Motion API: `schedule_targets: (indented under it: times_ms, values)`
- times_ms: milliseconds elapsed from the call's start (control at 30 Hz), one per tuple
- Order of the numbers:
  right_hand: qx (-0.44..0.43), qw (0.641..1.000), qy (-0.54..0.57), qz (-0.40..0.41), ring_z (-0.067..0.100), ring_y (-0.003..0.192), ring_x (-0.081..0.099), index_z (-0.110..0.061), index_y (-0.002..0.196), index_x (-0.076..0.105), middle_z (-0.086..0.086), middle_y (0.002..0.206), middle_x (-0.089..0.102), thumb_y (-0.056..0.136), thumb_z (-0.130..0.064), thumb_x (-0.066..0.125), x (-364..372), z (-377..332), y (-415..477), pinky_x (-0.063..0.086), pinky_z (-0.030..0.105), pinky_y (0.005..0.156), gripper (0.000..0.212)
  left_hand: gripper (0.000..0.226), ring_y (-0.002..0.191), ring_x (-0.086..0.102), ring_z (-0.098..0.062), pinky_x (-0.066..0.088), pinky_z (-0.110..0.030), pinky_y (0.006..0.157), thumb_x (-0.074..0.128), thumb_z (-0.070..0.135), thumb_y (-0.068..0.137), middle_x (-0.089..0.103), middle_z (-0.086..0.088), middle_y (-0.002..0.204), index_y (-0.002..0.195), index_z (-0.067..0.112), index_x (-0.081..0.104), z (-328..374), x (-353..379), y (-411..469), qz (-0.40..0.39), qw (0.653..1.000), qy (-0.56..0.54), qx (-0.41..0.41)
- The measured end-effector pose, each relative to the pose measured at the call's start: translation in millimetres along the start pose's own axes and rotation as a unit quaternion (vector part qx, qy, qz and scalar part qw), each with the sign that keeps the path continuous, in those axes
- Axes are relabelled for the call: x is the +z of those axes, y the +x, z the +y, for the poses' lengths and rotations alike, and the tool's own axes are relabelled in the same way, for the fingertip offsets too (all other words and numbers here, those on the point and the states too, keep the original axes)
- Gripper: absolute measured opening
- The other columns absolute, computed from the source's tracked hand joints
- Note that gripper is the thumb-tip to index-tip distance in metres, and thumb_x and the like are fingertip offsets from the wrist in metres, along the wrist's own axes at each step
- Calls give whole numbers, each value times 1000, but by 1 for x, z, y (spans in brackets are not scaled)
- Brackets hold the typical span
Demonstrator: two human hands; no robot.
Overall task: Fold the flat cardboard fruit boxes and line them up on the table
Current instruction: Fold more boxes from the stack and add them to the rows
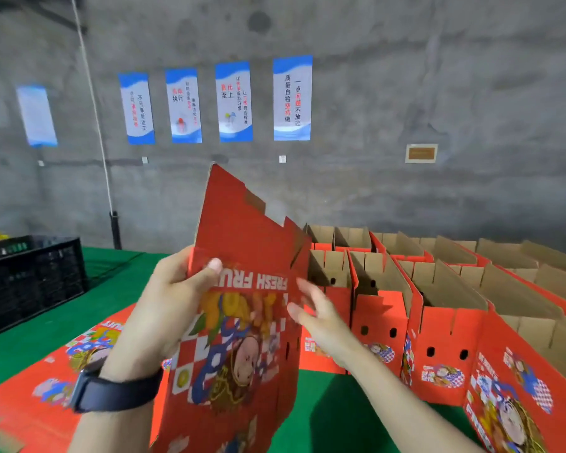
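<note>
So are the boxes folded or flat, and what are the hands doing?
Held box: flat, held upright.
Left hand: grips the held box's edge.
Right hand: open, blurred, beside it.
Folded boxes: standing in rows, tops open.
Flat boxes: lying on the table.

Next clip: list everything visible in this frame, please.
Flat red printed cardboard fruit box: one, red, upright, centre.
Flat red cardboard blanks: count unclear, red, lower left.
Folded red cardboard boxes: many, brown inside, rows at right.
Green table cover: one, under the boxes.
Black plastic crate: one, far left.
Blue-and-white posters: several, on grey wall.
Black wristband: one, left wrist.
Left hand: grip on held box's left edge.
Right hand: open, blurred, beside its right edge.
</note>
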State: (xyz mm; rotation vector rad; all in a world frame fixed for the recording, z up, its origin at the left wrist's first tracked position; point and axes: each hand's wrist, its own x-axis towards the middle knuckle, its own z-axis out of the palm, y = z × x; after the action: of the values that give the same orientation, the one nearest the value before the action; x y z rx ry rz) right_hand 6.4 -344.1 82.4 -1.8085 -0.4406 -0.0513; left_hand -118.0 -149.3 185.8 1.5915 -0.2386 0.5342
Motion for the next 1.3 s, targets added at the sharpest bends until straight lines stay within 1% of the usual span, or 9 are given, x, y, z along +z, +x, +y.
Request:
schedule_targets:
  times_ms: [167,333,500,633,733,867,1000,1167,1300]
  values:
    - [-30,994,-42,101,8,144,18,-31,151,20,-10,158,17,94,-43,55,-29,-15,14,20,31,114,68,22,75,71,-35,60,-42,62,54,15,90,73,-18,89,82,20,74,-10,3,3,-47,994,-90,-33]
    - [-43,942,-197,269,16,120,45,-14,133,52,-1,125,46,91,-39,60,-64,-5,3,34,25,99,50,19,81,70,-37,58,-40,63,59,19,83,71,-22,98,96,16,72,-41,0,13,-93,984,-148,-25]
    - [39,978,-118,169,13,49,56,-8,97,56,8,61,65,90,-31,65,-118,-5,-24,39,24,49,26,29,83,71,-27,58,-33,65,60,12,81,71,-18,104,107,19,69,-88,5,24,-83,987,-139,-3]
    - [28,990,-120,70,23,42,61,-21,102,47,7,55,68,97,-28,53,-129,-6,-50,36,19,35,10,55,99,67,-20,57,-29,75,60,8,80,67,-4,119,133,20,52,-123,12,31,-80,990,-118,4]
    - [27,979,-170,111,14,38,59,-21,95,49,-1,47,63,98,-33,50,-125,-5,-59,36,18,36,12,53,94,69,-21,58,-31,71,63,10,77,69,-3,113,125,32,54,-142,17,32,-99,987,-123,-10]
    - [9,960,-152,236,27,49,61,9,84,56,19,59,62,94,-38,52,-118,1,-70,41,31,50,48,33,83,70,-24,57,-30,66,70,11,70,72,-11,100,99,25,67,-153,19,34,-143,984,-99,-25]
    - [-1,950,-152,274,30,69,69,-10,82,61,14,73,69,93,-44,49,-113,4,-84,54,52,70,38,14,78,71,-17,53,-20,65,64,27,78,75,-5,88,83,20,75,-148,14,41,-216,975,1,-49]
    - [-10,944,-156,292,30,64,67,-14,77,57,14,68,64,81,-61,47,-108,8,-104,52,53,65,48,47,71,65,10,45,-7,65,42,65,80,70,26,73,73,30,73,-131,8,42,-306,925,215,-65]
    - [6,939,-146,311,41,66,63,-17,75,54,24,71,60,82,-61,48,-104,12,-117,52,54,62,45,102,83,67,1,53,-21,82,22,101,47,73,17,88,96,25,68,-133,9,35,-328,893,297,-79]
